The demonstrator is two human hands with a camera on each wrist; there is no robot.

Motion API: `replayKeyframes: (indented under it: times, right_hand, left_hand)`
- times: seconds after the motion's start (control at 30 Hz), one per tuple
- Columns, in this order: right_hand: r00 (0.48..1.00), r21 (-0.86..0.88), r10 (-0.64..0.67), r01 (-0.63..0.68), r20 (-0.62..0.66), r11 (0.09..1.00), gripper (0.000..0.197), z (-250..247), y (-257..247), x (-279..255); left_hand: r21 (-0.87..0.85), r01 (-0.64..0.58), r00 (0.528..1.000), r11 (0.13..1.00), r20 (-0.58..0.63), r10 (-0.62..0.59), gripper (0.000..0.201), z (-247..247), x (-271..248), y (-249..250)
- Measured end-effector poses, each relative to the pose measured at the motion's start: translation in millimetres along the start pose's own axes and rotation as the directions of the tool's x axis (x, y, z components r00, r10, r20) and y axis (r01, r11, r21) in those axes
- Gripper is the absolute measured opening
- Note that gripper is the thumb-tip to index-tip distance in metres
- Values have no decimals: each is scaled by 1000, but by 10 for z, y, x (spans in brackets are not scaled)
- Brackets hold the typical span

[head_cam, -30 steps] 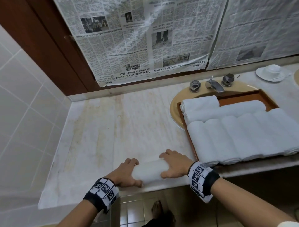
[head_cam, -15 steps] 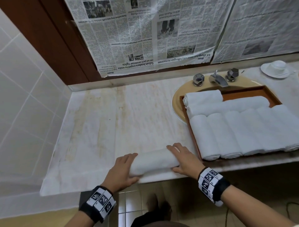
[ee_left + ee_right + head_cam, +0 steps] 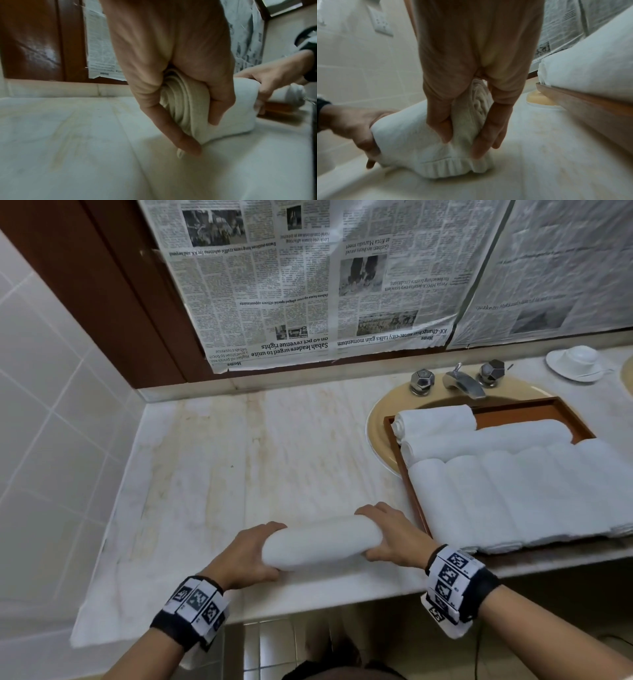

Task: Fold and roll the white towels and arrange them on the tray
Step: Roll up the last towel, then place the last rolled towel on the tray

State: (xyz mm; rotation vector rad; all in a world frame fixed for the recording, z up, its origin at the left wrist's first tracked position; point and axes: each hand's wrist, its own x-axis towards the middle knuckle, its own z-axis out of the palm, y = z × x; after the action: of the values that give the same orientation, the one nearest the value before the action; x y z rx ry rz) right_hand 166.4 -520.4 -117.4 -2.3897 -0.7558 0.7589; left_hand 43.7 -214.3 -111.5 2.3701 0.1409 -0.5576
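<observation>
A rolled white towel (image 3: pixel 322 542) lies crosswise near the front edge of the marble counter (image 3: pixel 239 460). My left hand (image 3: pixel 250 556) grips its left end, thumb and fingers curled round the spiral end (image 3: pixel 178 102). My right hand (image 3: pixel 394 535) grips the right end (image 3: pixel 476 115) the same way. In the wrist views the roll sits low over the counter; whether it touches I cannot tell. To the right a brown wooden tray (image 3: pixel 513 414) rests over the sink and holds several rolled white towels (image 3: pixel 513 491).
The tray's left wall (image 3: pixel 416 501) stands just right of my right hand. A yellow basin (image 3: pixel 376 426) with chrome taps (image 3: pixel 462 380) lies under the tray. A white cup and saucer (image 3: pixel 575 362) sit at the back right. Newspaper (image 3: pixel 325 285) covers the wall behind.
Both hands have shifted from resting on top of the roll to gripping its two ends. The roll now lies a little farther from the front edge, tilted up to the right.
</observation>
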Motion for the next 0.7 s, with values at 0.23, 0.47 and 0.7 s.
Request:
replayKeyframes:
  times: [0.23,0.47,0.7]
  right_hand:
    - [997,356,-38,59,-65,933,66,-382,-203,-47]
    - [987,583,-76,144,-140,800,65,-848,-90,-225]
    - [949,432,-152,264,-276,862,69,-1360,332,-576]
  left_hand:
    - [-185,-3,1000,983,-23,-1,71,-386,-16,170]
    - [-344,-31,996,938,-84,2,67,-489,78,662]
    - [-271,-108,975,956,-216,49,68,-337,122,1355]
